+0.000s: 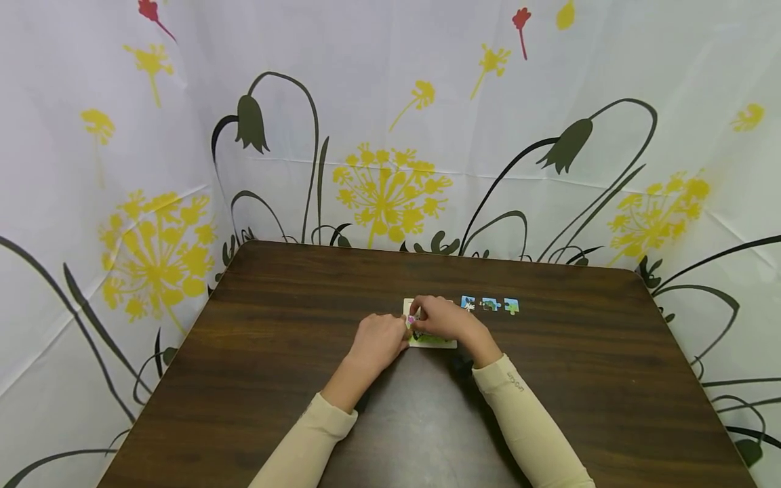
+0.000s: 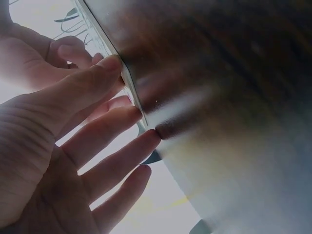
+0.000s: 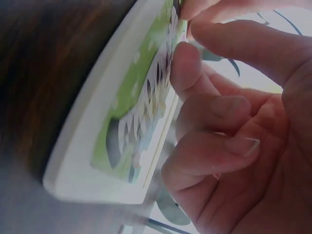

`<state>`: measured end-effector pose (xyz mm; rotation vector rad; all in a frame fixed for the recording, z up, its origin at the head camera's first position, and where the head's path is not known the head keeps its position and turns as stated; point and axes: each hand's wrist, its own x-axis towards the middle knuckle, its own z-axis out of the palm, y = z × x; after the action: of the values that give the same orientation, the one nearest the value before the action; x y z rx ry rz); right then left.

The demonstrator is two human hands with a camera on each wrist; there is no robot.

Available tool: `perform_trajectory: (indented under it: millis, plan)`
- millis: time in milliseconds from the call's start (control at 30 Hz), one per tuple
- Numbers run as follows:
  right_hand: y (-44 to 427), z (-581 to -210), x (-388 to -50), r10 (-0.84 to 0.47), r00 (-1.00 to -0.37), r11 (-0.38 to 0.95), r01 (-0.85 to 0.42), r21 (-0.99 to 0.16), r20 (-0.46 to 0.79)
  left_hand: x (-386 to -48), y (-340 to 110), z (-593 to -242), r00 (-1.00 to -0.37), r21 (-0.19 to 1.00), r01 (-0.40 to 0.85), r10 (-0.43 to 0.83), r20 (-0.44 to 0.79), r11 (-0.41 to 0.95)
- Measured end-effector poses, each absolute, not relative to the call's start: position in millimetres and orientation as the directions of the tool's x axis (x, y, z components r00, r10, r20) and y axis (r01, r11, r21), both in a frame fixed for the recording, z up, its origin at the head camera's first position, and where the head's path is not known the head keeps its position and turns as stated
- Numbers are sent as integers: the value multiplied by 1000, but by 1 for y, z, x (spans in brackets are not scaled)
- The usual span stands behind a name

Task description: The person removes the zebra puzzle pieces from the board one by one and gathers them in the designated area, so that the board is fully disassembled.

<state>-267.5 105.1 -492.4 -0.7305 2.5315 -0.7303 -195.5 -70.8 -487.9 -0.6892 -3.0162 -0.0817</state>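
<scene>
A pale-rimmed puzzle board [image 1: 439, 344] lies on the table, partly covered by the hands. Its picture, in the right wrist view, has black-and-white stripes on green beside the rim [image 3: 78, 180]. My left hand [image 1: 379, 339] grips the board's left edge; in the left wrist view this hand [image 2: 92, 131] has its thumb on the edge and the other fingers spread. Over the board's left part, my right hand [image 1: 448, 318] pinches a small pink-marked piece [image 1: 411, 320] between thumb and index finger. The right wrist view shows this hand's [image 3: 234, 117] other fingers curled.
Three loose puzzle pieces, a blue one [image 1: 468, 303], a blue-green one [image 1: 490, 304] and another [image 1: 511, 306], lie in a row right of the board. The dark wooden table [image 1: 274, 325] ends at a flower-printed white curtain [image 1: 396, 122].
</scene>
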Motion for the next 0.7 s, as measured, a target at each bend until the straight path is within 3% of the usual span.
perform_trajectory:
  millis: [467,700]
  plan:
    - [104,-500,-272,-538,-806,725,-294,-623,-247,-196,-71,-490,-898,46,439,436,65,897]
    - [110,-501,-276,-578,-776,671,-276,-688,-252,-196,-71,-492,-895,39,442,438,89,896]
